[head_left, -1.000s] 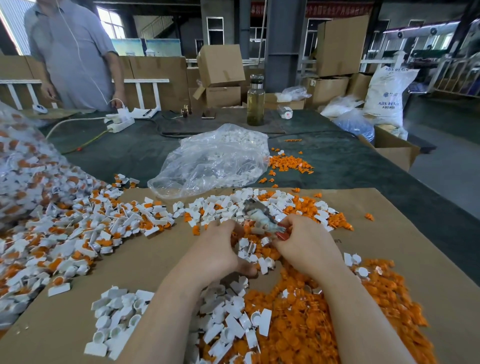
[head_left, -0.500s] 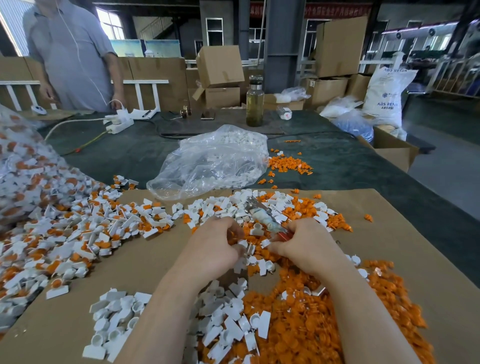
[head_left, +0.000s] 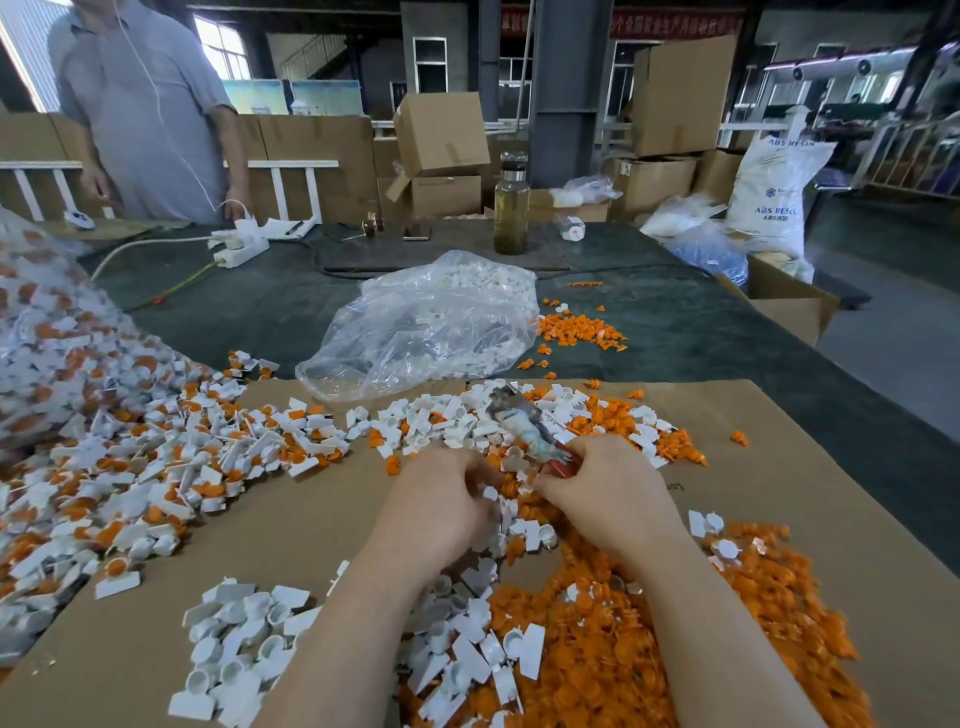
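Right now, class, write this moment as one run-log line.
left hand: curled over white parts, hold unclear | right hand: grips taped tool | surface: cardboard sheet

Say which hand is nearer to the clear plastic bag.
Left. The left hand is directly below the plastic bag in the picture; the right hand, holding a tool, sits farther right.

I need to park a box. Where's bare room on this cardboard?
Bare cardboard lies between the mixed pile and the left hand, and right of the orange pile. Crowded around the right hand gripping the tool.
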